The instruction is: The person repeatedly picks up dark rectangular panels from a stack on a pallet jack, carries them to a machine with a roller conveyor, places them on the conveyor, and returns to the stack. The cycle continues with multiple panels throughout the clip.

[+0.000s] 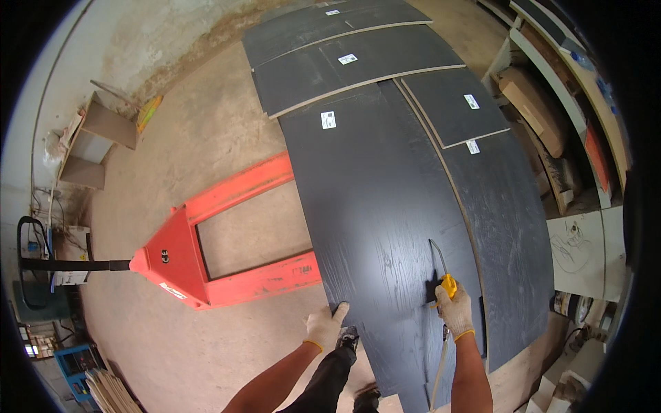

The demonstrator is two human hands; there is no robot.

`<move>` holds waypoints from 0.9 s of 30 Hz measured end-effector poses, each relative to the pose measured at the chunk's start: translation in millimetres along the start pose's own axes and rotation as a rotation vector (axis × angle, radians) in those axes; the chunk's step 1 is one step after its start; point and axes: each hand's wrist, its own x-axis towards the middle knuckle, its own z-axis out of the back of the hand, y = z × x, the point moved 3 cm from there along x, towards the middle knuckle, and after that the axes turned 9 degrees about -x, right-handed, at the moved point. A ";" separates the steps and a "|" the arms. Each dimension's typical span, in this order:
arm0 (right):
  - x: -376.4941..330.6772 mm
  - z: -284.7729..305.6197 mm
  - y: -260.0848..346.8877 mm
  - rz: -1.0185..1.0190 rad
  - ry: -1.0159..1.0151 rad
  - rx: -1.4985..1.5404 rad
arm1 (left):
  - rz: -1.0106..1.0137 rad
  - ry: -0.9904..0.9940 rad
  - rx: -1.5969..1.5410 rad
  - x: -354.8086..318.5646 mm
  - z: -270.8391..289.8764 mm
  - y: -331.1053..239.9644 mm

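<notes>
A yellow air blow gun (449,285) with a thin bent metal nozzle is gripped in my gloved right hand (455,311). Its nozzle stands over the broad dark wood-grain panel (375,206), and a pale hose (441,368) runs down from its handle. At the left edge of that panel, my gloved left hand (324,326) holds on, thumb on the top face; the other fingers are partly hidden. Alongside to the right lies a longer dark panel (513,241), with a smaller dark board (454,103) at its far end. White labels are stuck on several boards.
Left of the panels, a red pallet jack (186,241) has its forks reaching under them and its black handle (76,265) toward the wall. More dark panels (358,51) lie at the far end. A shelf rack (537,89) holding boards and cardboard lines the right side.
</notes>
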 end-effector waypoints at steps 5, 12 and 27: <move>-48.2 27.3 11.8 -0.010 -0.041 0.014 | 0.014 0.083 0.168 -9.5 -2.8 13.0; -173.6 48.3 79.2 -0.023 -0.036 0.274 | 0.066 -0.024 0.197 -25.8 110.6 99.7; -71.1 -167.9 318.3 -0.236 0.118 0.483 | -0.531 -0.327 0.319 433.0 434.2 -191.4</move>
